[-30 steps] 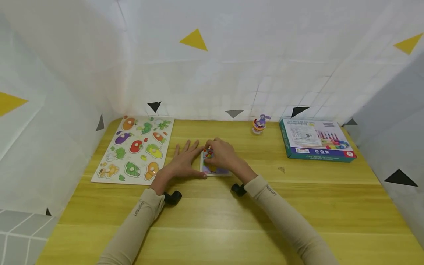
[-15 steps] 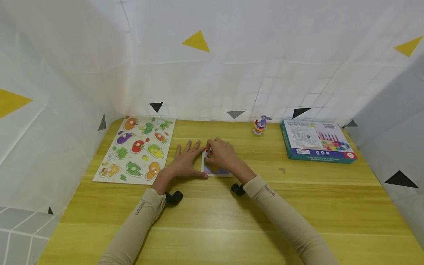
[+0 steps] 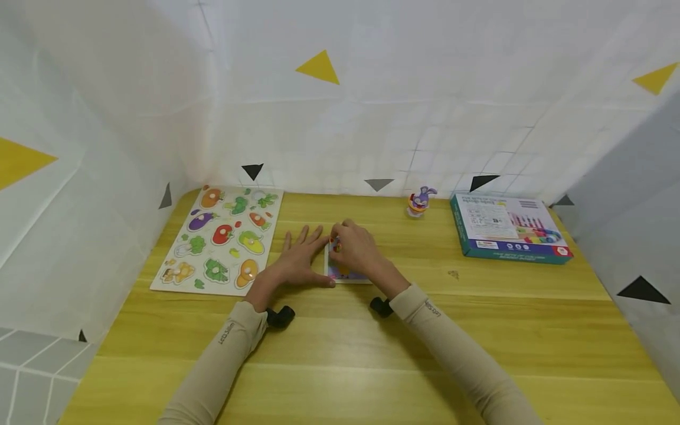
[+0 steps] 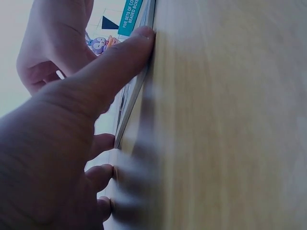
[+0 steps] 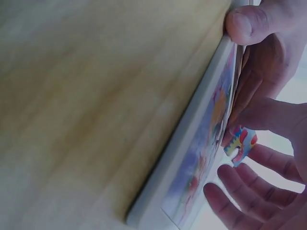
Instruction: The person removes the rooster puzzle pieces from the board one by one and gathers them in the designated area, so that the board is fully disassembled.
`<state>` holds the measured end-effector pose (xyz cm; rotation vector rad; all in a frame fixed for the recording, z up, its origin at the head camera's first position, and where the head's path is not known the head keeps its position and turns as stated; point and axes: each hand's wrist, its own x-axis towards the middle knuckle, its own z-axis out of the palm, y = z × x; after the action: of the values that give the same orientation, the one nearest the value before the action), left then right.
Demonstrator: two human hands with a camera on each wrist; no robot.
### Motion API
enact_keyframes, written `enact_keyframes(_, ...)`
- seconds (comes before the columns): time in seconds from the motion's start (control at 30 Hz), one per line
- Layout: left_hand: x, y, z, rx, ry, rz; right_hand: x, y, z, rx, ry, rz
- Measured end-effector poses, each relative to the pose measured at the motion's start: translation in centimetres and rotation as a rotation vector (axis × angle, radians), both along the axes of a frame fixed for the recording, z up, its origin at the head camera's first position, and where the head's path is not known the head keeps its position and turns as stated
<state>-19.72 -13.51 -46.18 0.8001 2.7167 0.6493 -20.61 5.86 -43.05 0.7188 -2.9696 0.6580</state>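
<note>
A small jigsaw puzzle (image 3: 347, 278) with a white frame and a colourful picture lies on the table, partly covered by the hands. My left hand (image 3: 297, 262) is spread flat at its left side, with the thumb at the near edge and the index finger toward the far left corner. Over the picture, my right hand (image 3: 357, 248) pinches a jigsaw piece (image 5: 243, 143) between thumb and index finger. That piece is blue, red and yellow, has a rounded notch, and stands tilted above the board in the right wrist view. Its other right fingers are loosely bent.
A vegetable peg puzzle board (image 3: 218, 242) lies left of my left hand. At the back stands a purple rabbit figure (image 3: 419, 202). A flat boxed toy set (image 3: 510, 229) lies at the back right. White sheeting (image 3: 345, 136) hangs behind the table.
Both hands stay at the puzzle almost unmoved, the right still pinching the piece. The whole head view has shifted slightly, so the surroundings sit a little further right.
</note>
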Motion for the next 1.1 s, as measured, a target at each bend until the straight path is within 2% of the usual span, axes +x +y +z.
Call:
enact_keyframes(0.2,-0.1,0.1,-0.1,0.007,-0.003,-0.002,0.1,0.5,0.6,-0.056,0.021,0.020)
enact_keyframes(0.67,0.0,0.0,0.2,-0.014,0.003,-0.003,0.0,3.7,1.3,-0.025,0.040,0.012)
enact_keyframes(0.9,-0.1,-0.1,-0.1,-0.041,-0.009,-0.013,0.1,5.5,1.0,-0.018,0.023,-0.009)
enact_keyframes(1.1,0.1,-0.2,0.2,-0.034,-0.011,-0.022,0.4,7.1,0.9,0.014,0.027,-0.033)
